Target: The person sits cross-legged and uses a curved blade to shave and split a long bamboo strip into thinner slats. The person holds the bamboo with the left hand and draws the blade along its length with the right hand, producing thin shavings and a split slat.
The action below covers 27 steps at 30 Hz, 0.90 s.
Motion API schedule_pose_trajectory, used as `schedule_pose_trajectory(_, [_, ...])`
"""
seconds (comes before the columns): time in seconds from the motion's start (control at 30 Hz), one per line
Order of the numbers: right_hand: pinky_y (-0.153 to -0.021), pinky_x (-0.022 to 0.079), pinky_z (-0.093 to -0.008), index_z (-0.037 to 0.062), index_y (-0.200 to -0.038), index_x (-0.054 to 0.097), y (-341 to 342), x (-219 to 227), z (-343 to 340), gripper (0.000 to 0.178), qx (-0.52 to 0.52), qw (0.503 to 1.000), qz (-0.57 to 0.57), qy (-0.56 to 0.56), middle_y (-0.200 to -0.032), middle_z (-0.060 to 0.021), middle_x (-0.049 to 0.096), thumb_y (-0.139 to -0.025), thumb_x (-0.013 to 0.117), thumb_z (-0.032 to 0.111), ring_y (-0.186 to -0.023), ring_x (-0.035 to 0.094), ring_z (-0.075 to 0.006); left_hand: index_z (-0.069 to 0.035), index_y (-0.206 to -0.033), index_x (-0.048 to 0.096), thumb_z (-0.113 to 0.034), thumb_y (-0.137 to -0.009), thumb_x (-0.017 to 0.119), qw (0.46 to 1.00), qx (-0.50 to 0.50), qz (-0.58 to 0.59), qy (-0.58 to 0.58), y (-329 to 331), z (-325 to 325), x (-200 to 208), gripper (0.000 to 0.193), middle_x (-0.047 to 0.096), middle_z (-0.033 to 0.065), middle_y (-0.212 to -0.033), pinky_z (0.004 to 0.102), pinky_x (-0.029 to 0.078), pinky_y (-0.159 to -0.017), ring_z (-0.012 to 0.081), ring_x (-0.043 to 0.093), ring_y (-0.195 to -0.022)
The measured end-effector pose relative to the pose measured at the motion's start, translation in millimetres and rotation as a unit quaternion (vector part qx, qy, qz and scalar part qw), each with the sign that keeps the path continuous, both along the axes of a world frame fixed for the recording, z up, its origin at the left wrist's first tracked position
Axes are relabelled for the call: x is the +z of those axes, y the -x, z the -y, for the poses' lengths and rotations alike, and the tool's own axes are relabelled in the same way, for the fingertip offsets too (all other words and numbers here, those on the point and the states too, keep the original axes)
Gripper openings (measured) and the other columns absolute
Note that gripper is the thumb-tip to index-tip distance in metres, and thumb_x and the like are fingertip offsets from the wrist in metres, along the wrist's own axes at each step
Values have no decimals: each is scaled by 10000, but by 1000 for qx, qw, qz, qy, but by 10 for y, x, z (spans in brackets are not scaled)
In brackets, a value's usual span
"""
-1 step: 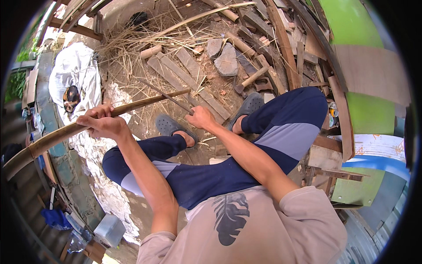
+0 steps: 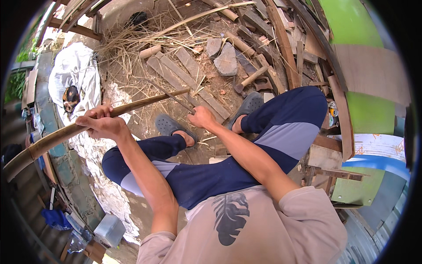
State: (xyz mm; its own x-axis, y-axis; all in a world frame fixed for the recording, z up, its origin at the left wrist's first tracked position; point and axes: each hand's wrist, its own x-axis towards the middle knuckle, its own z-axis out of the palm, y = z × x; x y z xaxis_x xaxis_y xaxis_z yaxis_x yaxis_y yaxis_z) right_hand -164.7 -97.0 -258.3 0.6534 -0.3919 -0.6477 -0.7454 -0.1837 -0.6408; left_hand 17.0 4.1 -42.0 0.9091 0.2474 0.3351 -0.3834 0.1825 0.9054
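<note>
My left hand [image 2: 102,124] is closed around a long split bamboo pole [image 2: 57,139]. The pole runs slanting from the lower left rim up to the middle, its far end [image 2: 182,91] in front of my feet. In my right hand [image 2: 203,117] is the handle of a knife [image 2: 172,98], gripped with the fingers wrapped round. Its long, thin, dark blade points up and left and crosses the pole close to that far end. Whether the blade touches the bamboo I cannot tell.
Ahead lie wooden planks [image 2: 187,72], straw-like shavings [image 2: 127,44], a grey stone [image 2: 227,60] and a hammer [image 2: 252,79]. A calico cat [image 2: 70,99] rests on white cloth [image 2: 83,66] at left. Scrap wood [image 2: 288,48] is heaped at right, beside green panels [image 2: 356,22].
My right hand has shifted slightly to the right, drawing the knife with it; the blade's tip has moved right too. My left hand and the bamboo pole look nearly unmoved.
</note>
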Motion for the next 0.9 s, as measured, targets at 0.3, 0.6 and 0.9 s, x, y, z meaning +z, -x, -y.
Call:
schedule_pose_trajectory(0.3, [-779, 501, -447, -48, -915, 669, -25, -82, 70, 415, -4, 999, -18, 28, -895, -293, 640, -749, 597, 326, -893, 634, -408, -136, -650, 335, -589, -888, 495, 1000, 24, -4, 12, 6, 103, -29, 536, 285, -34, -476, 251, 299, -391, 90, 302, -407])
schedule_pose_trajectory(0.6, [-752, 505, -470, -27, -872, 676, -100, 231, 13, 387, -5, 999, 26, 30, -812, -287, 638, -733, 619, 329, -818, 639, -424, -131, -675, 371, -608, -868, 513, 998, 52, -20, 27, -36, -1, -69, 534, 282, -35, -467, 255, 315, -396, 82, 297, -400])
schedule_pose_trajectory(0.9, [-718, 510, -471, -25, -855, 674, -33, 0, 52, 347, -5, 999, 2, 31, -778, -302, 626, -718, 622, 289, -796, 641, -424, -136, -661, 350, -616, -868, 504, 998, 52, -23, 32, -71, -149, -103, 545, 252, -47, -463, 258, 301, -387, 74, 279, -397])
